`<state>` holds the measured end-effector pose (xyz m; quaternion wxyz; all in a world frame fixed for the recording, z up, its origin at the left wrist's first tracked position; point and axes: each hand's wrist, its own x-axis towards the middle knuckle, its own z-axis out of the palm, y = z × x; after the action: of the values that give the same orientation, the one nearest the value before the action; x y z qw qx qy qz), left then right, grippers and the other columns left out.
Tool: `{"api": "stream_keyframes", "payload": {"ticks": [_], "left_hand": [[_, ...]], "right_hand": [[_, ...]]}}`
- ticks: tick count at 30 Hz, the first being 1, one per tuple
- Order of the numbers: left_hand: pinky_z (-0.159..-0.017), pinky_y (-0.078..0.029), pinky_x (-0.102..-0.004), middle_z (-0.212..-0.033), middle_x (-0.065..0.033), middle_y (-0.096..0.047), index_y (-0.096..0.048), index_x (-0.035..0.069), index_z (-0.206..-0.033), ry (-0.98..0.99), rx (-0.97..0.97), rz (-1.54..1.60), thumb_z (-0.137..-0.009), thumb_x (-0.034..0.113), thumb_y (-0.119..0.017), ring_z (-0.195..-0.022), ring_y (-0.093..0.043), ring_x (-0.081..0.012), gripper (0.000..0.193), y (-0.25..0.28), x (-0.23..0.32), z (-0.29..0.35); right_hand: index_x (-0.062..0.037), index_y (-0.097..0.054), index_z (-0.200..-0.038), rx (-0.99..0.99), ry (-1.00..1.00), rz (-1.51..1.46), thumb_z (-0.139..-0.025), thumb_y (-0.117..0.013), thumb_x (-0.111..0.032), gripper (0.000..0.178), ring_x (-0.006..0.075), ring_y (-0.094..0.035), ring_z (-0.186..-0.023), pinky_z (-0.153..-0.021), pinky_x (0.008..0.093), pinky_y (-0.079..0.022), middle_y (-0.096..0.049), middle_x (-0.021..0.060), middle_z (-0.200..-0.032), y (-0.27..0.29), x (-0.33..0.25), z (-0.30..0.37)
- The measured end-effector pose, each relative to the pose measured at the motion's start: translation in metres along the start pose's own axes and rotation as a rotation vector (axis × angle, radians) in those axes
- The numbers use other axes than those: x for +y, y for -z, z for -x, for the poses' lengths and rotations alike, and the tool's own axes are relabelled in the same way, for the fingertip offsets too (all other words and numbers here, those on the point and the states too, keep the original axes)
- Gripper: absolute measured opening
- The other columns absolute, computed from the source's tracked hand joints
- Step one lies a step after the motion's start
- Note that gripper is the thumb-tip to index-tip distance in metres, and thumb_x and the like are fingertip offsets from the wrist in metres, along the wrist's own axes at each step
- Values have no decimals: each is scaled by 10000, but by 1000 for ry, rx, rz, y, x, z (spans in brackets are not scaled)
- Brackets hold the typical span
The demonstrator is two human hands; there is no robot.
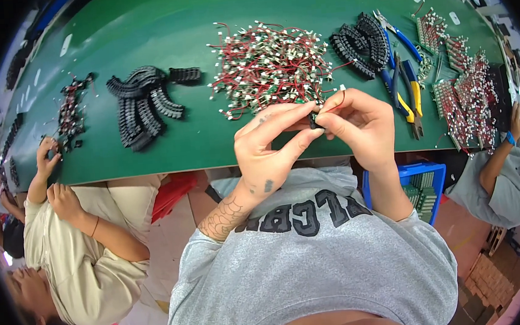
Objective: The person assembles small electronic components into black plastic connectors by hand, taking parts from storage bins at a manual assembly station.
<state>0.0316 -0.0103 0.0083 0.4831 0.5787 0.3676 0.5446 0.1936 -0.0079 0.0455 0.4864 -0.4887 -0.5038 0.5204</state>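
Both hands meet at the table's front edge, fingertips almost touching. My left hand (270,140) pinches a small black plastic part (313,120) between thumb and fingers. In a pinch of its own, my right hand (364,127) holds a small wired piece, partly hidden by the fingers. Its red wire (342,100) loops up over the right fingers to a white connector (342,87). Just beyond the hands lies a big pile of small boards with red wires and white connectors (270,64). How the two held pieces fit together is hidden.
Strips of black plastic parts (139,108) lie left on the green table (139,25); another bunch (360,44) lies right, beside pliers and cutters (413,89). Wired boards (465,97) fill the far right. A blue crate (438,179) stands below. Co-workers sit either side.
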Motion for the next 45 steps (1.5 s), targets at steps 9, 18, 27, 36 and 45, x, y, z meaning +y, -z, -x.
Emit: {"api": "stream_keyframes", "payload": {"ticks": [9,18,27,36,45], "left_hand": [[-655,-481,-227,-916,-55,-694,-733,52,-936,-204,33,-282,-697,-30,-749,-766,-604,-131,254,40,33,-9],[-672,-518,-264,-848,-87,-693,-704,-4,-977,-54,737,-904,-791,155,-739,-722,-646,-163,247,282,25,-40],[-814,-491,-324,-982,-99,-683,-685,23,-1037,-398,319,-1065,-802,209,-705,-895,-621,-239,300,197,34,-67],[-844,-476,-302,-1035,-55,-665,-635,62,-1127,-446,-212,-1220,-791,116,-688,-943,-613,-216,345,139,2,-72],[-855,-473,-260,-1067,-74,-615,-550,19,-1203,-24,-211,-32,-851,15,-622,-885,-601,-147,359,82,27,-16]], "right_hand": [[35,-665,-955,35,8,-349,-848,-643,-48,137,145,-603,-599,-536,210,-460,-651,82,-723,2,15,16],[5,-680,-908,535,365,551,-851,-642,-55,90,117,-553,-612,-492,234,-410,-631,38,-705,53,75,39],[-24,-672,-828,657,661,851,-788,-664,11,55,136,-475,-540,-462,249,-382,-612,25,-678,40,76,32],[-28,-667,-814,628,684,873,-762,-674,21,72,145,-468,-522,-462,252,-378,-598,23,-653,39,79,31],[-27,-663,-804,631,688,851,-761,-672,21,66,146,-464,-513,-466,259,-378,-592,25,-638,38,78,33]]}}
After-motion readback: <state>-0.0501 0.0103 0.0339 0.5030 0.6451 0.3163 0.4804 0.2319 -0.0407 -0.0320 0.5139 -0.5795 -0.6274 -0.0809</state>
